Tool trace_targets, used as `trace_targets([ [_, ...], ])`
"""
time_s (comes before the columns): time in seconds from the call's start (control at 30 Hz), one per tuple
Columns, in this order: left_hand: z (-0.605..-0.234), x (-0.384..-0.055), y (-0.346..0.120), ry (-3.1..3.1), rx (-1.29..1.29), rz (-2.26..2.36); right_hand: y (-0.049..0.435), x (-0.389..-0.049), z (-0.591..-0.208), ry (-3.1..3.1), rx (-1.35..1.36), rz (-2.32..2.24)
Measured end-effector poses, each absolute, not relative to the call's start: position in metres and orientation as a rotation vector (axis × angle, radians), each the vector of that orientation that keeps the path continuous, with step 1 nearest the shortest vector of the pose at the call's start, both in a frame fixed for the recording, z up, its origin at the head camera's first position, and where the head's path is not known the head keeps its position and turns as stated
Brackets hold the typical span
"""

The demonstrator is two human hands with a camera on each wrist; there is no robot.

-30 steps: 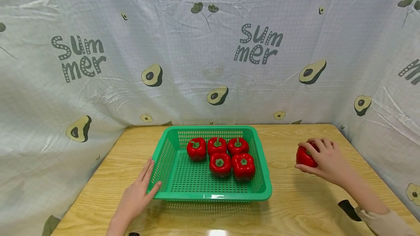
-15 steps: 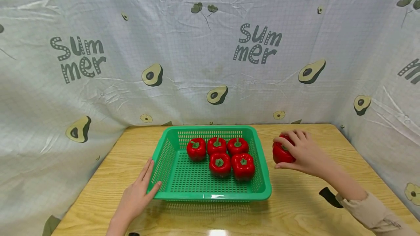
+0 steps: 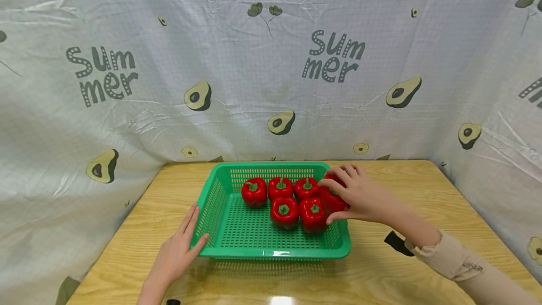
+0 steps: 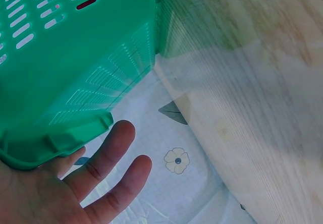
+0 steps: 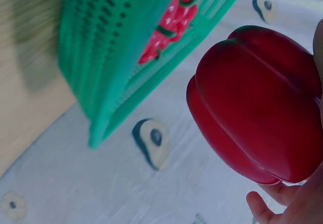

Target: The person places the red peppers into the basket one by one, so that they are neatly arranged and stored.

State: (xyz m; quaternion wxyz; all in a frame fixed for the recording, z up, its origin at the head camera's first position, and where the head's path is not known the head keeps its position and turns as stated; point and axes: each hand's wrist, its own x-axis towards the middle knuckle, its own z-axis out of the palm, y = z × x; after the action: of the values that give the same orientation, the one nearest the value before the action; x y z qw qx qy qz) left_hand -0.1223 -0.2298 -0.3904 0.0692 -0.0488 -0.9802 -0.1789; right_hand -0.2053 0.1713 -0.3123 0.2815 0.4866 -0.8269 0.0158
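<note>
A green plastic basket (image 3: 271,252) stands on the table with several red bell peppers (image 3: 284,212) grouped toward its right and back. My right hand (image 3: 355,196) grips another red bell pepper (image 5: 257,103), holding it over the basket's right side; the right wrist view shows it large beside the basket's rim. Part of this pepper is covered by the fingers in the head view. At the basket's left rim my left hand (image 3: 179,248) rests with fingers straight along it. In the left wrist view the left fingers (image 4: 108,153) extend past the rim's underside.
The wooden table (image 3: 139,234) shows bare grain left and right of the basket. Behind and beside it hangs a pale curtain (image 3: 237,60) printed with avocados and lettering. A dark strap (image 3: 398,244) hangs by the right wrist.
My right hand has carried the bell pepper leftward from the table's right side to over the basket's right part. The left hand and the basket have stayed in place.
</note>
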Motion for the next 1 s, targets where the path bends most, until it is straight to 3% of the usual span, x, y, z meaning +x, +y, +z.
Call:
trace_targets([
  [1.0, -0.391, -0.124, -0.232, -2.946, -0.154, -0.546, 0.043, -0.234, -0.307, -2.056, 1.553, -0.210],
])
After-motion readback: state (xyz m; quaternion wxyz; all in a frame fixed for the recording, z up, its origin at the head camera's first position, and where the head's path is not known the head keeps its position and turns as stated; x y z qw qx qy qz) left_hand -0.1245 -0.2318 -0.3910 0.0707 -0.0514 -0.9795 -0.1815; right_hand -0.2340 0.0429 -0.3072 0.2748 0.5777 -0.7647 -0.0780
